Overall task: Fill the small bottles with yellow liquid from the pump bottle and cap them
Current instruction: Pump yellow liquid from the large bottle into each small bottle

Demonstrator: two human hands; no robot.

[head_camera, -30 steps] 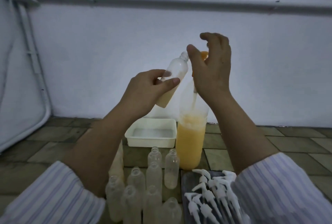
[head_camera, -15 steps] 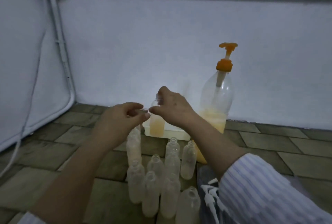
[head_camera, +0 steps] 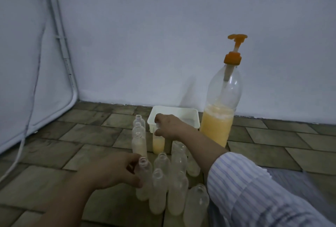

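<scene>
1. Cable [head_camera: 31, 106] hangs down the far-left wall to the tiled floor [head_camera: 94, 135].
2. Left hand [head_camera: 111, 171], near left, curls thumb and fingers around an empty small bottle [head_camera: 145, 177] at the near-left edge of the bottle cluster.
3. Right hand [head_camera: 170, 126] pinches the neck of a partly filled bottle [head_camera: 158, 144] standing just in front of the white tub [head_camera: 189, 114].
4. Pump bottle [head_camera: 221, 110], about half full of yellow liquid, stands upright at the right, beside the tub.
</scene>
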